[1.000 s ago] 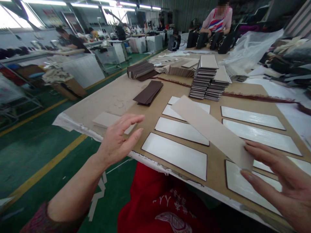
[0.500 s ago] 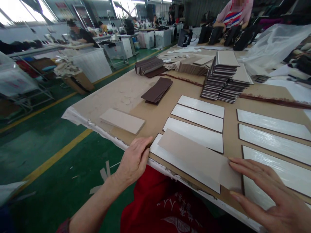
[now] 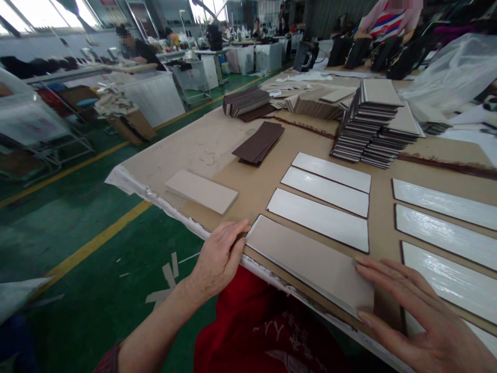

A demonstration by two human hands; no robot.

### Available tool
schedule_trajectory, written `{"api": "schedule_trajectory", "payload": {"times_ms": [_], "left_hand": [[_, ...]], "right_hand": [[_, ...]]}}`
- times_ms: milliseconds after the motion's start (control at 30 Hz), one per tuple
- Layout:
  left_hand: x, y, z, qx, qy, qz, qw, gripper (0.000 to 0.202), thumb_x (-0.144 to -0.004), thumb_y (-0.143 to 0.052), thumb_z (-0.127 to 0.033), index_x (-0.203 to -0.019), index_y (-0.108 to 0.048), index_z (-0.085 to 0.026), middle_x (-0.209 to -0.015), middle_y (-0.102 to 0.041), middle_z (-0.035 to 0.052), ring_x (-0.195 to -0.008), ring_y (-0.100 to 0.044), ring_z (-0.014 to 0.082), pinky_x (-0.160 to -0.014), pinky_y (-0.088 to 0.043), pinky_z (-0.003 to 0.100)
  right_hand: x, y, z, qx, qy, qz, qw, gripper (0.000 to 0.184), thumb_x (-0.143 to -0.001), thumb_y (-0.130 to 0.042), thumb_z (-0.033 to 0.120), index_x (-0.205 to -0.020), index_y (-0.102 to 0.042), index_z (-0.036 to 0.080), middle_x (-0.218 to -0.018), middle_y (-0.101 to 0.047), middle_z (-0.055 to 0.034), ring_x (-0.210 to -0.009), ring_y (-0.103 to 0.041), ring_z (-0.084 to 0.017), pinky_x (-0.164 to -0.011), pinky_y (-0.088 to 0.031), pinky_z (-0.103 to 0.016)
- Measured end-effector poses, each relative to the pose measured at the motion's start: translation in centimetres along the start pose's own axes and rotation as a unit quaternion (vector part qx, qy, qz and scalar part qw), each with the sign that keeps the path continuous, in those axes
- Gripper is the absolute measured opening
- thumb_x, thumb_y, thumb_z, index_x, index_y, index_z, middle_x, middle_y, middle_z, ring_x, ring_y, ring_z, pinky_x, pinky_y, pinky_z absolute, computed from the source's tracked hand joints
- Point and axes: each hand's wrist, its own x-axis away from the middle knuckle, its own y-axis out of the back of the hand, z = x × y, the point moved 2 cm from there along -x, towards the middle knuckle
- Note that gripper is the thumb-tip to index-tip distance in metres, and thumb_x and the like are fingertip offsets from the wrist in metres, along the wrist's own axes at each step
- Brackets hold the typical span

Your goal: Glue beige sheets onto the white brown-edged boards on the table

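Observation:
A beige card strip (image 3: 310, 259) lies on the nearest white glued panel at the table's front edge, nearly covering it. My left hand (image 3: 219, 256) rests at the strip's left end, fingers together against the table edge. My right hand (image 3: 419, 311) lies flat with fingers spread on the strip's right end. Further white panels (image 3: 326, 192) lie in rows on the brown board (image 3: 382, 207) beyond it.
A small stack of beige strips (image 3: 202, 191) sits to the left. Dark brown strips (image 3: 260, 141) and tall piles of finished pieces (image 3: 373, 124) stand farther back. Other people work at the far end and at benches on the left. Green floor lies below the table edge.
The beige strip came down from mid-air onto the nearest white panel and squared up with it. My left hand moved to its left end; my right hand followed its right end down.

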Motion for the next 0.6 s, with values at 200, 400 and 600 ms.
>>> {"api": "schedule_trajectory", "payload": {"times_ms": [200, 400, 600], "left_hand": [[-0.12, -0.11, 0.07, -0.004, 0.000, -0.003, 1.000, 0.039, -0.098, -0.052, -0.022, -0.136, -0.047, -0.026, -0.120, -0.067, 0.0072, -0.115, -0.058, 0.0242, -0.103, -0.048, 0.046], [-0.24, -0.14, 0.00, -0.011, -0.002, -0.007, 1.000, 0.037, -0.097, -0.053, -0.022, -0.133, -0.049, -0.025, -0.120, -0.067, 0.0067, -0.114, -0.059, 0.0237, -0.102, -0.048, 0.045], [-0.37, -0.13, 0.00, -0.018, -0.006, -0.009, 1.000, 0.036, -0.097, -0.055, -0.022, -0.132, -0.050, -0.025, -0.118, -0.067, 0.0065, -0.112, -0.059, 0.0232, -0.100, -0.049, 0.044]], "right_hand": [[-0.43, -0.33, 0.03, -0.005, 0.004, 0.004, 1.000, 0.054, -0.088, -0.063, 0.050, -0.136, -0.057, 0.026, -0.134, -0.062, -0.0085, -0.123, -0.057, -0.032, -0.097, -0.054, -0.048], [-0.22, -0.68, -0.12, 0.015, 0.004, 0.019, 1.000, 0.056, -0.089, -0.062, 0.052, -0.138, -0.053, 0.027, -0.136, -0.060, -0.0061, -0.124, -0.055, -0.033, -0.095, -0.055, -0.056], [-0.06, -0.95, -0.22, 0.028, 0.010, 0.032, 0.999, 0.057, -0.089, -0.062, 0.051, -0.139, -0.052, 0.025, -0.139, -0.058, -0.0071, -0.127, -0.052, -0.033, -0.097, -0.054, -0.054]]}}
